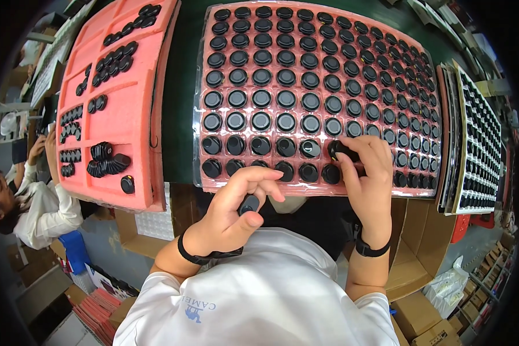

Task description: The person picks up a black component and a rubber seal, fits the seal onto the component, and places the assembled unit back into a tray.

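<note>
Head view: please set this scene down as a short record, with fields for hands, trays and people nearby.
Left hand: holds a small black piece
Right hand: fingertips at a round black piece, clear tray
Clear tray: rows of round black pieces
Pink foam tray: left of clear tray; black pieces in compartments
Co-worker: far left, wearing white

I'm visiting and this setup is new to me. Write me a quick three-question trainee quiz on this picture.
1. What colour is the compartmented foam tray at the picture's left?
A) green
B) pink
C) blue

2. True or false: the right hand is over the clear tray that bears rows of black round pieces.

3. What does the left hand hold?

Key:
1. B
2. True
3. A small black part, held within its curled fingers.
</note>
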